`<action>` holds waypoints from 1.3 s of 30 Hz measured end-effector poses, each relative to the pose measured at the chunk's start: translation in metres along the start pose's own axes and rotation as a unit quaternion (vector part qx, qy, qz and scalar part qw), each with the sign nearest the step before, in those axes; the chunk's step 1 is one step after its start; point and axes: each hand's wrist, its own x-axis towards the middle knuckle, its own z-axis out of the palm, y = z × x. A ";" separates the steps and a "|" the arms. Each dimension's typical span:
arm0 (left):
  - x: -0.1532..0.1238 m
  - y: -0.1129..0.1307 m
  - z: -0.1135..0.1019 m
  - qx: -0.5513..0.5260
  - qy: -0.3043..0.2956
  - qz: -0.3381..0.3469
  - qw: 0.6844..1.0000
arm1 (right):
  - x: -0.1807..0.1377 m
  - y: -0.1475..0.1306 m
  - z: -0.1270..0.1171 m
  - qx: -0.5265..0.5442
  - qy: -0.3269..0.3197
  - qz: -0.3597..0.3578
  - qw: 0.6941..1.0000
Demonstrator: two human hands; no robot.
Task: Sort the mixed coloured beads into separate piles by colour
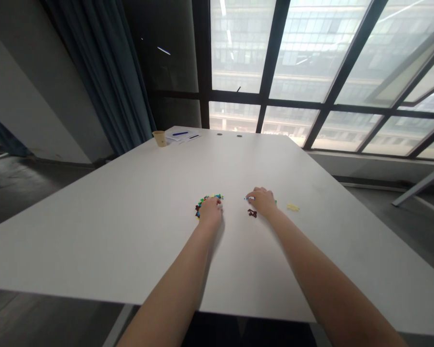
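Bare forearms [173, 274] reach in from the bottom edge, both hands flat-ish on a white table [94, 231] at lower centre, apart from each other with a small gap between. Left hand [210, 212] sits on the right edge of a loose curved cluster of tiny multicoloured plastic pieces [204, 202], green, blue, yellow, red, touching it; can't tell if the fingers are pinching anything. Right hand [262, 201] is curled, fingertips down on the table, with a tiny blue piece [245, 198] just beside them; can't tell if it's gripping anything. Small dark red pieces [252, 213] lie just left of that palm, a tiny green piece [275, 202] just right of it, and pale yellow pieces [292, 207] a little further right. Far end of table, upper left of centre: a paper cup [159, 138] next to sheets of paper [184, 137] with a blue pen [180, 133] on them. Two round grommets [229, 135] sit near the far edge. Upper left, a dark blue curtain [101, 62] hangs; upper right, a large black-framed window [311, 48] shows a building outside.
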 end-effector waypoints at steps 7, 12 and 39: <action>-0.008 0.007 -0.009 0.027 0.071 0.028 0.997 | 0.024 -0.010 0.015 -0.042 -0.026 0.011 0.999; -0.007 0.006 -0.004 -0.016 0.094 0.052 0.994 | 0.019 -0.021 0.014 -0.005 -0.005 0.001 1.000; -0.038 0.047 -0.007 -0.356 0.123 0.266 0.887 | -0.058 -0.021 -0.018 0.809 -0.118 0.141 0.558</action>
